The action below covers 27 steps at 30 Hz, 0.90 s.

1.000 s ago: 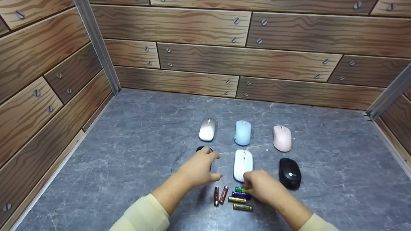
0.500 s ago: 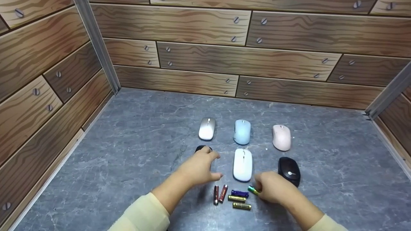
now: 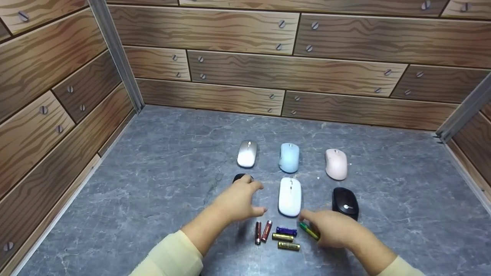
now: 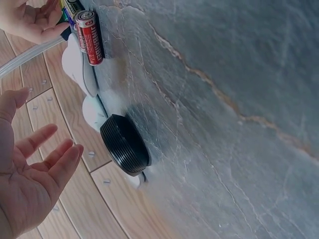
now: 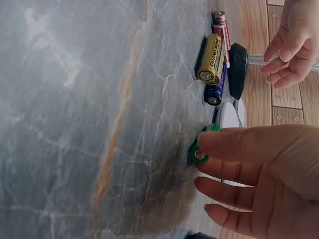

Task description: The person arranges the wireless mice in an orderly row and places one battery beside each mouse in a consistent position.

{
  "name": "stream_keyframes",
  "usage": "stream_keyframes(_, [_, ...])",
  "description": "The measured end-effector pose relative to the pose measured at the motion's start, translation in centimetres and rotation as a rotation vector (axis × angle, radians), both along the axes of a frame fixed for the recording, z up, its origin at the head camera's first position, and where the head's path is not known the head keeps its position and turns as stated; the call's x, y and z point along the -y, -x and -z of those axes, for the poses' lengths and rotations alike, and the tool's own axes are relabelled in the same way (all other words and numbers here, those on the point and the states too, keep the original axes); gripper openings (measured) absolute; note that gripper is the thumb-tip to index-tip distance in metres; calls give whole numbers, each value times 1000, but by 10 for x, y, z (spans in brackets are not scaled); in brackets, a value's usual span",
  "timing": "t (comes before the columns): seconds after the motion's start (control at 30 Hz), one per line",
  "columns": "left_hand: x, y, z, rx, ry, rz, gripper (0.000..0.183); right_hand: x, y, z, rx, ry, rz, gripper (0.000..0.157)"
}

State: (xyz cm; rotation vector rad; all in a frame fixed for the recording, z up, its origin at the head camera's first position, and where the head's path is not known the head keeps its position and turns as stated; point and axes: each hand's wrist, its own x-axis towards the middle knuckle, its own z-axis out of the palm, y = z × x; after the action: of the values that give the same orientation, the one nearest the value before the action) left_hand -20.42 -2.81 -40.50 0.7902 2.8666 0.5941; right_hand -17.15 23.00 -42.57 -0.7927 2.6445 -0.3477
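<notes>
My left hand [image 3: 237, 200] hovers with spread, loosely bent fingers over a black mouse [image 3: 241, 176], mostly hidden in the head view. The left wrist view shows a gap between that hand and the ribbed black mouse [image 4: 125, 145]. My right hand [image 3: 337, 229] pinches a green and yellow battery [image 3: 309, 231] between thumb and finger, low at the tabletop. Thumb and fingers partly cover the green battery [image 5: 200, 154] in the right wrist view. Left of it lie a purple battery [image 3: 286, 231], two gold batteries including one nearest me [image 3: 289, 246], and two red batteries, one upright in view [image 3: 258, 233].
A white mouse [image 3: 290, 197] lies between the hands. Another black mouse [image 3: 345, 203] is just beyond my right hand. Farther back sit a silver mouse [image 3: 247, 153], a blue mouse [image 3: 289, 158] and a pink mouse [image 3: 336, 164]. Wood-patterned walls [image 3: 238, 65] enclose the grey tabletop [image 3: 161, 161].
My right hand has drawn the green battery rightward, away from the purple and gold ones, and turned it diagonal. The left hand has stayed in place.
</notes>
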Motion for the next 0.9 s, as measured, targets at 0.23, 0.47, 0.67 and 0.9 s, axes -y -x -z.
stream_keyframes(0.23, [-2, 0, 1, 3, 0, -1, 56, 0, -3, 7, -70, 20, -81, 46])
stream_keyframes(0.47, [-3, 1, 3, -7, -5, 12, 56, 1, -3, 10, -69, 77, -99, 31])
stream_keyframes(0.67, [-5, 1, 4, -1, -1, 15, 56, 1, -3, 10, -70, 87, -90, 33])
stream_keyframes(0.9, [-7, 1, 5, -16, 0, 23, 57, -1, 0, 4, -21, 86, -58, 41])
